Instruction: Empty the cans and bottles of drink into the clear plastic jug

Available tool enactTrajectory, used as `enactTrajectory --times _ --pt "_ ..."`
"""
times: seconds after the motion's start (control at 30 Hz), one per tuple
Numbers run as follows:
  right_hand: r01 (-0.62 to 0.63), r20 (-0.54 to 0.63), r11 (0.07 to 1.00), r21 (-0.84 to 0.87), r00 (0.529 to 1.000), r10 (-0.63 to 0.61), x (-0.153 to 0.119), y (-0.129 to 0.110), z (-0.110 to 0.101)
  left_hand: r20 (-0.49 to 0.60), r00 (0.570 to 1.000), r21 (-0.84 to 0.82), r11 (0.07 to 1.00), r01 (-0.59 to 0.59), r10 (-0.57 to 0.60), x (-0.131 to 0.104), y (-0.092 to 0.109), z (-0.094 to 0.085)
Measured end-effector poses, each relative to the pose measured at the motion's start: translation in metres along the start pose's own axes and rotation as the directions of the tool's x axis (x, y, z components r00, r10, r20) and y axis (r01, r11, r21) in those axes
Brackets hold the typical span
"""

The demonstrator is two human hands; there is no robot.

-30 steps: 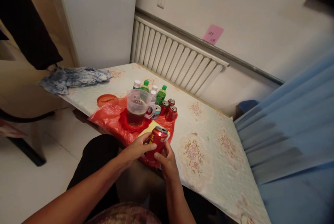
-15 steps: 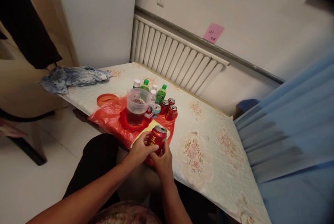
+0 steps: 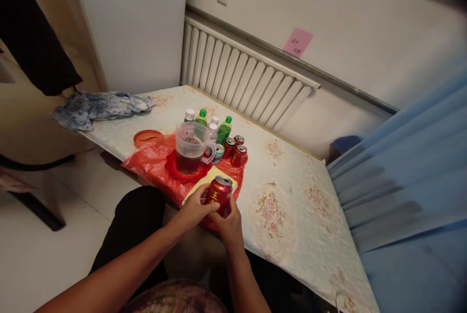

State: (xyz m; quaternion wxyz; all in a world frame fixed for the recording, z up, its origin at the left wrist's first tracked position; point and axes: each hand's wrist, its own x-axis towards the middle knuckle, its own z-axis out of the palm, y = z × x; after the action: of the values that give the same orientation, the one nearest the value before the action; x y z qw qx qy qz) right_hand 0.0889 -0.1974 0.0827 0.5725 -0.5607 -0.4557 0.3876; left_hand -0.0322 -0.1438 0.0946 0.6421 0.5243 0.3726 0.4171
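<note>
Between both hands I hold a red drink can [image 3: 218, 192] with yellow characters, upright, its silver top facing up. My left hand [image 3: 197, 204] grips it from the left, thumb across its front. Round the right and lower side closes my right hand [image 3: 229, 218]. The can is over the near edge of a yellow pad [image 3: 199, 184] at the table's front. Just beyond stands a clear plastic pitcher [image 3: 188, 150] with brown liquid in it, on a red scalloped tray [image 3: 175, 169]. Several red cans [image 3: 239, 156] stand to the right of the pitcher.
Behind the pitcher are bottles with green caps [image 3: 224, 129] and white caps. A red plastic bag [image 3: 146, 159] lies under the things, with an orange lid [image 3: 148, 138] at left. A blue patterned cloth [image 3: 105, 108] lies at the flowered table's [image 3: 302, 215] far left; a blue curtain [image 3: 412, 181] hangs right.
The view has shifted very slightly. Both hands keep the same hold on the can, and nothing on the table has visibly moved.
</note>
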Motion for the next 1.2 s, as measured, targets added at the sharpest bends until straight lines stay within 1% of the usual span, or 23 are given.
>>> enactTrajectory --times 0.17,0.23,0.3,0.43,0.63,0.77,0.9,1.1,1.2 --pt "-0.044 0.076 0.994 0.098 0.996 0.037 -0.002 -0.008 -0.002 0.139 0.988 -0.071 0.994 0.078 -0.068 -0.001 0.012 -0.005" --pt "-0.042 0.095 0.991 0.129 0.995 0.030 -0.003 -0.007 -0.002 0.166 0.983 -0.081 0.993 0.091 -0.077 -0.001 0.014 -0.005" --pt "-0.032 0.085 0.991 0.133 0.996 0.020 -0.002 -0.005 -0.001 0.159 0.985 -0.087 0.993 0.082 -0.067 -0.001 0.013 -0.005" --pt "0.002 0.036 0.997 0.081 0.999 -0.005 -0.001 0.000 0.000 0.096 0.995 -0.077 0.997 0.024 -0.016 -0.002 0.008 -0.003" --pt "0.048 0.006 0.999 0.011 0.999 -0.048 -0.001 0.006 0.001 -0.024 0.998 0.051 0.997 -0.060 0.061 -0.002 0.001 -0.002" --pt "0.054 0.011 0.999 -0.003 0.999 -0.054 -0.001 0.008 0.001 -0.061 0.994 0.117 0.989 -0.085 0.092 -0.003 -0.002 -0.004" --pt "0.074 0.017 0.997 -0.018 0.997 -0.074 -0.002 0.005 0.000 -0.049 0.992 0.140 0.984 -0.111 0.119 -0.006 -0.001 -0.005" --pt "0.156 0.016 0.982 -0.108 0.988 -0.155 -0.003 -0.003 -0.003 0.017 0.982 0.166 0.968 -0.187 0.186 -0.007 0.002 -0.011" --pt "0.165 0.016 0.979 -0.122 0.986 -0.164 -0.003 -0.004 -0.003 0.049 0.974 0.169 0.960 -0.225 0.219 -0.007 0.002 -0.015"
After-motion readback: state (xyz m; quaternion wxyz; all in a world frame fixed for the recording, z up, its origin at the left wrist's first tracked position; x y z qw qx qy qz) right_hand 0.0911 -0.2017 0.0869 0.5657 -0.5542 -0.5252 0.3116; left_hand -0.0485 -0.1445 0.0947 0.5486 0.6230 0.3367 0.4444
